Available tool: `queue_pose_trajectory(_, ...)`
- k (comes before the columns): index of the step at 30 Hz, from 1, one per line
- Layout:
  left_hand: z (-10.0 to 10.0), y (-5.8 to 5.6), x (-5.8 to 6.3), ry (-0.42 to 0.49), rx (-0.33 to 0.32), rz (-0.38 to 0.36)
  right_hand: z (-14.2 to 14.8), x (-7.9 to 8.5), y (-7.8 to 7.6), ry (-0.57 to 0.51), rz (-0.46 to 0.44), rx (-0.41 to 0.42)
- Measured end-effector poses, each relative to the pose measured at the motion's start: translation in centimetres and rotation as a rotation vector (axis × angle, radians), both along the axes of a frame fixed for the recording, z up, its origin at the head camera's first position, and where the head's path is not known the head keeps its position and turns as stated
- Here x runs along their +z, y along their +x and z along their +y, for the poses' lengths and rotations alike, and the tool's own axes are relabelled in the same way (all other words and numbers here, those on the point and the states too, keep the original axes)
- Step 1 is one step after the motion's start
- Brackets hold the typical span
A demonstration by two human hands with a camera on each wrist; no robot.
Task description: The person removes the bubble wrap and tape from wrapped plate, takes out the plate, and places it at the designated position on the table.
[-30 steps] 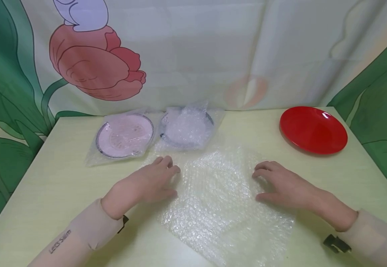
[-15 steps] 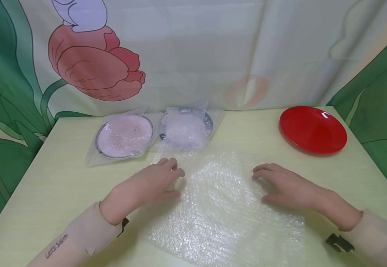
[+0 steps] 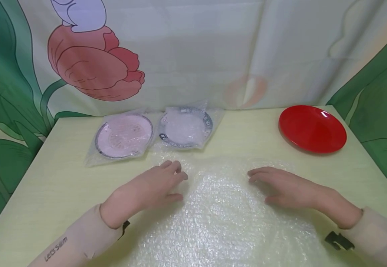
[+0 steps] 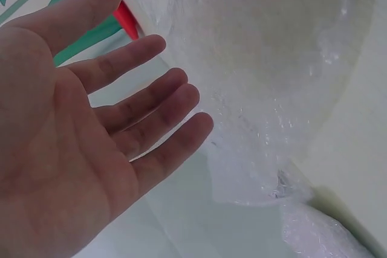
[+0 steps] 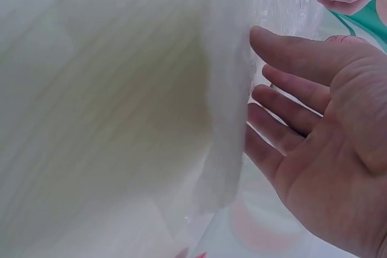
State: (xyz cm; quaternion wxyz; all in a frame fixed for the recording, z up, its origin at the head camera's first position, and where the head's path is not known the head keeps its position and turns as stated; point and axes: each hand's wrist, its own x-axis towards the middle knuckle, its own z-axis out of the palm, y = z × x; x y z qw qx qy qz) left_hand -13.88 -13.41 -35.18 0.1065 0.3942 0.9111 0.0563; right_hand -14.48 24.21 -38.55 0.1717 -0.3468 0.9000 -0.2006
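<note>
Clear bubble wrap point(image 3: 220, 211) lies nearer you and left of the red plate point(image 3: 312, 129), as do your loose-fingered, empty left hand point(image 3: 153, 185) and right hand point(image 3: 287, 186); you're apparently spreading it and should probably smooth it next.

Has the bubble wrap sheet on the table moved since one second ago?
Yes. In the head view, the bubble wrap sheet has shifted toward the picture's bottom edge, judged against the red plate, which stays in place.
</note>
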Motion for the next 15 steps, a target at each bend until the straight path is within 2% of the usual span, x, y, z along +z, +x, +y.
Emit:
queue_pose_trajectory(6, 0.09, 0.28, 0.09, -0.015, 0.033, -0.063, -0.11, 0.2, 0.07, 0.003, -0.017, 0.016)
queue_pose_trajectory(15, -0.17, 0.49, 0.0, -0.075, 0.144, -0.208, -0.33, 0.43, 0.23, 0.058, -0.027, 0.015)
